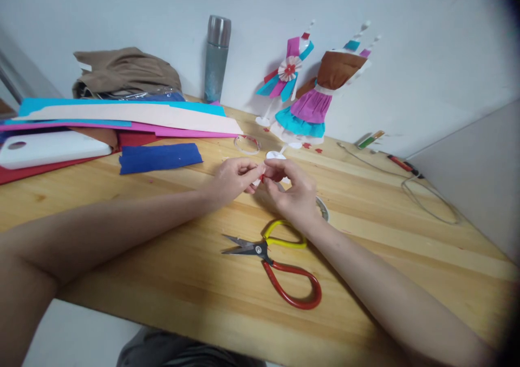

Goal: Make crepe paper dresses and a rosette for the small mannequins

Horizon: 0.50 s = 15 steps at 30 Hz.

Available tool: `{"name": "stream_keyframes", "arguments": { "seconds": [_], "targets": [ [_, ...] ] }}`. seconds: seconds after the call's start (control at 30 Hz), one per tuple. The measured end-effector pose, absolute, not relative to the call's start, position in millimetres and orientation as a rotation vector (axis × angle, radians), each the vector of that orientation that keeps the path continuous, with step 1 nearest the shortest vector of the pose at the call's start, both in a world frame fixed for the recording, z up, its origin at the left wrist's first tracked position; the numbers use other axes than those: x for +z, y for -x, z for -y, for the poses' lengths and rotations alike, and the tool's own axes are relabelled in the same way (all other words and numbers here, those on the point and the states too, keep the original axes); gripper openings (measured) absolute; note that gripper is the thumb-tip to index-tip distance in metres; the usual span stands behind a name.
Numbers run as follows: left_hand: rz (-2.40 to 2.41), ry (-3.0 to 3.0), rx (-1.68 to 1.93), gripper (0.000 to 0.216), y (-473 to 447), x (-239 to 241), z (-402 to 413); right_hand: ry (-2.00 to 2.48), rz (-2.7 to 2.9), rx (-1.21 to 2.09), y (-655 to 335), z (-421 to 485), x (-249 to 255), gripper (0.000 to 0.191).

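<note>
Head: hands (293, 189) pinch red piece (262, 178); axis unclear.

A small pale piece (257, 182) with a red bit (262, 178), pinched between your two hands.
The pale piece, a whitish pink, pokes out in a little patch between the fingertips of your left hand (233, 181) and your right hand (293, 190), its outline mostly covered by them; you show too little of it to tell its full shape. The red bit sits at the right side of that patch, right at your right fingertips, bright and tiny; whether it is fixed to the pale part or separate cannot be told.
</note>
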<state>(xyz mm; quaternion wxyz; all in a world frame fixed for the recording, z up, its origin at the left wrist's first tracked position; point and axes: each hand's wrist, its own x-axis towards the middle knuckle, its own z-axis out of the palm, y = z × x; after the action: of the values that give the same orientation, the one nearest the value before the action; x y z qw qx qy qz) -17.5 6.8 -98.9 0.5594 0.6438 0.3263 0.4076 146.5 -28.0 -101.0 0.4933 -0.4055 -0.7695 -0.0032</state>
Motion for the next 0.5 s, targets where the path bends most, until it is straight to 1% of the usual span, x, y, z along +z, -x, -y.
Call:
{"name": "stream_keyframes", "arguments": {
  "seconds": [0.13,0.27,0.37,0.5],
  "targets": [
    [-0.783,-1.459,0.938,0.017,16.1,-99.1,-7.7,0.932,1.939,-0.118,-148.6,28.2,-100.7,0.034],
    [-0.76,-1.419,0.943,0.009,15.2,-99.7,-7.0,0.911,2.034,-0.209,-151.7,27.9,-101.0,0.032],
    [-0.747,-1.433,0.97,0.011,15.2,-101.4,-7.2,0.951,2.015,-0.162,-152.8,26.8,-103.0,0.033],
    [-0.78,-1.472,0.978,0.016,15.4,-102.5,-6.9,0.929,1.943,-0.081,-152.6,25.3,-105.4,0.039]
  ]
}}
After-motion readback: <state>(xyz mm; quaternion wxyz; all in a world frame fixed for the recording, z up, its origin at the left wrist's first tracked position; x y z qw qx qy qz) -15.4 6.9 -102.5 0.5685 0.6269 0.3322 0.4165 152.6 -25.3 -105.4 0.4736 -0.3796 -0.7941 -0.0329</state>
